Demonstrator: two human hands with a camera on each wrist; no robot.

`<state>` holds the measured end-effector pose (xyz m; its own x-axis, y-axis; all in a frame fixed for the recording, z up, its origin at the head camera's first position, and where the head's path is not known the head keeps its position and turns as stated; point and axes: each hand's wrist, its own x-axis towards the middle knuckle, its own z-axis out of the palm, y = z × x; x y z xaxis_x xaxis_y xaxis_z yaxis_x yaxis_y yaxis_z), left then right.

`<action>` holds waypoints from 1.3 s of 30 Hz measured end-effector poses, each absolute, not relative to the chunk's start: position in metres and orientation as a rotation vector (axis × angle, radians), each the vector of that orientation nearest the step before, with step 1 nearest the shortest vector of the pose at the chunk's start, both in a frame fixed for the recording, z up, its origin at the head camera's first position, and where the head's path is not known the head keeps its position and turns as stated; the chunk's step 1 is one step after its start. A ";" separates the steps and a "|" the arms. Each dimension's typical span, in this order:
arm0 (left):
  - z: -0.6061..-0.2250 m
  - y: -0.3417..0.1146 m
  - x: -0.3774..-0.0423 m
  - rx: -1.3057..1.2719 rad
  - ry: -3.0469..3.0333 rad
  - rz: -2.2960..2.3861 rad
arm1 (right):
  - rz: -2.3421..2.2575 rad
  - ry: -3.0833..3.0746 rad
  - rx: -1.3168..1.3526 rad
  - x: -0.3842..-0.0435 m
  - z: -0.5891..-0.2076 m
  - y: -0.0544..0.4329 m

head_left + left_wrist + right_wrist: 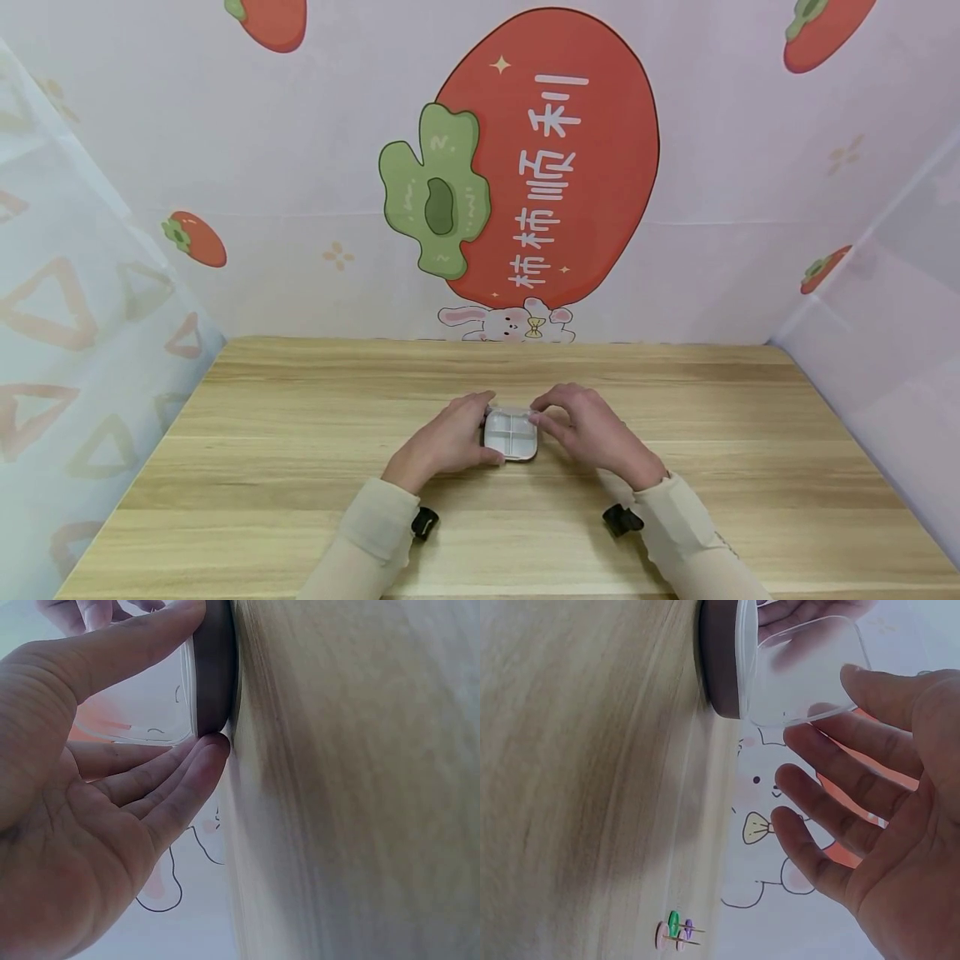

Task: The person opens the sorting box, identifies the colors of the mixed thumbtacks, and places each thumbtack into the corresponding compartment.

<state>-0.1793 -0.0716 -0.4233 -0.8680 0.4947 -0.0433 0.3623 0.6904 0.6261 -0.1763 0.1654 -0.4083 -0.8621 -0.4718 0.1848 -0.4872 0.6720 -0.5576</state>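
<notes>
Table (262, 467): pale wood-grain top with rounded far corners; far edge meets a printed backdrop (337, 167), side edges meet patterned side panels (82, 292); wide stretches of board to left and right of the hands, a strip beyond them, more between the forearms.

Box (512, 446): one, small, rounded-square; dark outer wall, white rim, pale interior split by a cross divider into four compartments; clear lid (806, 675) raised at an angle from the rim.

Position: box upright on the table, between the two hands; left hand (453, 437) grips its left side, thumb at the near corner, fingers at the far side; right hand (592, 429) pinches the lid's edge between thumb and index finger, remaining fingers spread, loosely bent, clear of the box.

Also: several push pins (673, 930), pink, green and purple, points up on the wood; to the right of the box, well apart.
</notes>
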 end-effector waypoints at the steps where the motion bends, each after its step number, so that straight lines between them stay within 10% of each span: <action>1: -0.423 -0.072 -0.179 0.691 2.689 0.936 | 0.966 -2.848 0.809 -0.176 -0.409 0.165; 39: -0.423 -0.071 -0.181 0.732 2.594 1.092 | 1.051 -2.827 0.482 -0.179 -0.414 0.161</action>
<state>-0.1808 -0.0710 -0.4235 -0.8479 0.5298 -0.0201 0.3560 0.5969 0.7190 -0.1791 0.1609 -0.4140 -0.9465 -0.2619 0.1887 -0.3216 0.7139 -0.6221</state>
